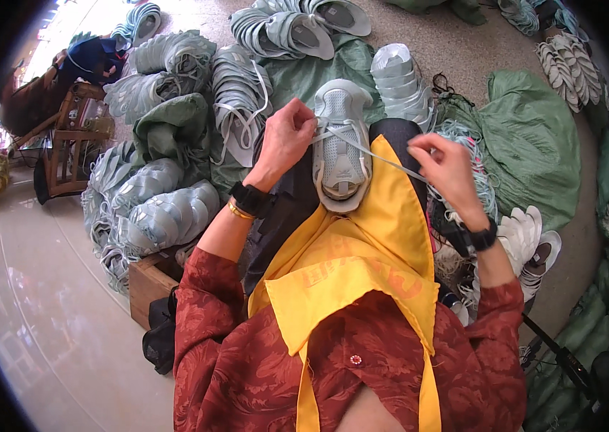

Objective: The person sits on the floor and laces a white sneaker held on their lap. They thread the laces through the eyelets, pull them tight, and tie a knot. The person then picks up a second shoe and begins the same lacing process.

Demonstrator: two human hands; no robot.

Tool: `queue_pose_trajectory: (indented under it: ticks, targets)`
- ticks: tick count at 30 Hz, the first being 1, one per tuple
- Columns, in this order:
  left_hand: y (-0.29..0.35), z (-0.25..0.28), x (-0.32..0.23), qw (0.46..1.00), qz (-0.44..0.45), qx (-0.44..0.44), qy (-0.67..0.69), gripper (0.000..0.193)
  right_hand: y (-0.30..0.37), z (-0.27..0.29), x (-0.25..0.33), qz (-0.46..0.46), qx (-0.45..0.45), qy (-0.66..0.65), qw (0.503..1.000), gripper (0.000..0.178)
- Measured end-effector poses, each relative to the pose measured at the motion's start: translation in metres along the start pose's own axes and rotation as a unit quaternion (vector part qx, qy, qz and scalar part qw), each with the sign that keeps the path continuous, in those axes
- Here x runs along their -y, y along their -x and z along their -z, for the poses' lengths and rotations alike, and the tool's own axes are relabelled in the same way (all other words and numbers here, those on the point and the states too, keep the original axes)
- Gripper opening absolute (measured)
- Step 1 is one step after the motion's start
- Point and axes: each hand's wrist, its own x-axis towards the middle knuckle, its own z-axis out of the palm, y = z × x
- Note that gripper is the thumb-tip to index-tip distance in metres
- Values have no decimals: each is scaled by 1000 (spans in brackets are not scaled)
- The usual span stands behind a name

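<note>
A pale grey-green shoe upper point(340, 160) stands upright between my knees, its toe end pointing away from me. A thin light shoelace point(385, 160) crosses over its lacing area. My left hand point(288, 137) is closed at the left side of the upper, its fingers pinched on the lace there. To the right, my right hand point(447, 164) pinches the other length of lace, which runs taut from the upper to its fingers. A yellow apron point(347, 266) covers my lap below the upper.
Nested stacks of pale shoe uppers point(167, 216) lie to the left, beside a wooden box point(151, 282). A green sack point(531, 147) and a bundle of laces point(466, 137) lie right. White uppers point(520, 241) sit near my right forearm. Another person point(92, 61) is at far left by a wooden chair point(74, 144).
</note>
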Motion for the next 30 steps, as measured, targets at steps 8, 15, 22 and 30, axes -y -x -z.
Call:
queue_pose_trajectory:
  ticks: [8,15,22,30]
  targets:
    - [0,8,2,978,32,94,186,8,-62,-70,31,121,37,16,992,13]
    - [-2,23,-13,965,37,201,165,14,-70,-76,22,136,39,-2,990,12]
    - [-10,23,-1,973,4,212,93,17,-82,-75,-1,41,136,-136,980,12]
    - [-13,21,4,972,13,206,112,15,-92,-63,4,7,257,-207,944,17]
